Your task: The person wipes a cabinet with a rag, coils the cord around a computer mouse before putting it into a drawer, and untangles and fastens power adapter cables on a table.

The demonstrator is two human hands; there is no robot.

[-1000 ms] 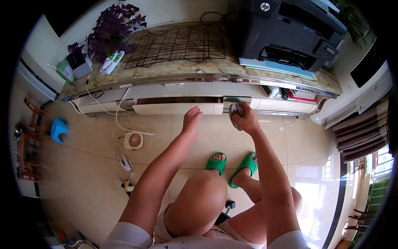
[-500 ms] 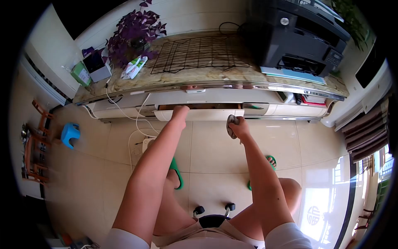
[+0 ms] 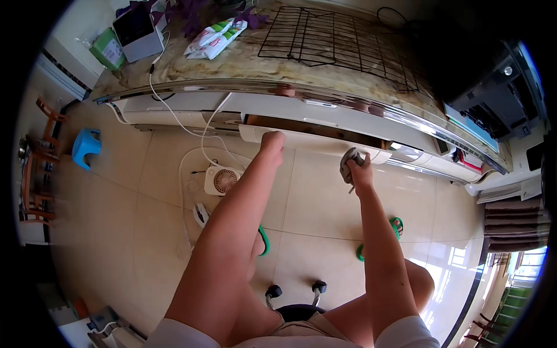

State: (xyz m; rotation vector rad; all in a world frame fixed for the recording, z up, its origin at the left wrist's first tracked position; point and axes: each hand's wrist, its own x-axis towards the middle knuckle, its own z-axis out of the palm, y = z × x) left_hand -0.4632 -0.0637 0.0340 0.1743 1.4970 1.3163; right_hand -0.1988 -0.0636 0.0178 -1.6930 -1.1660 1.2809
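A long white drawer (image 3: 313,142) stands pulled out from the low cabinet, its dark brown inside partly showing. My left hand (image 3: 272,146) is at the left part of the drawer front, fingers curled; whether they grip its edge is hidden. Below the drawer's right end, my right hand (image 3: 361,171) is closed on a crumpled grey cloth (image 3: 349,164), which hangs a little below the fingers.
On the marble top (image 3: 243,64) are a wire rack (image 3: 331,40), white-green packets (image 3: 217,39), a device (image 3: 139,32) and a printer (image 3: 499,93). Cables run down to a small fan (image 3: 223,180) on the floor. A blue stool (image 3: 86,148) stands left.
The drawer is further out than before. My left hand has come to its front, and my right hand still holds the cloth. The view has tilted and moved closer, and my feet are wider apart.
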